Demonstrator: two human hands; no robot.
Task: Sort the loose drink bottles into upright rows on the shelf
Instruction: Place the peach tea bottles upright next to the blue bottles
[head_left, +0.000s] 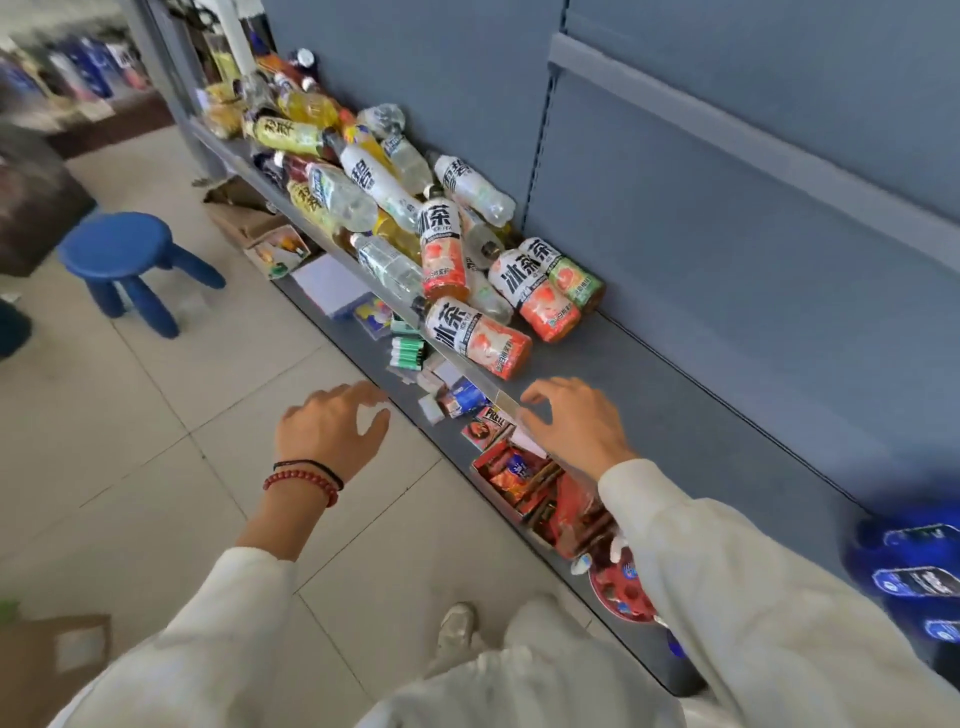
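A heap of loose drink bottles lies on its side along the grey shelf (691, 415), against the back panel. Nearest me lies an iced tea bottle (475, 338) with a red and white label, at the shelf's front edge. Behind it lie two more iced tea bottles (540, 291), one with a green label (574, 278), and another (441, 249) pointing away. Clear and yellow bottles (332, 192) pile up further left. My right hand (574, 421) hovers with spread fingers over the shelf edge, just short of the nearest bottle. My left hand (332, 426) is in the air above the floor, fingers relaxed, empty.
A lower shelf (311, 306) under the bottles holds small packs and snack boxes (514, 478). Blue bottles (914, 577) stand at the far right. A blue stool (122, 254) stands on the tiled floor to the left. A cardboard box (249, 218) sits by the shelf foot.
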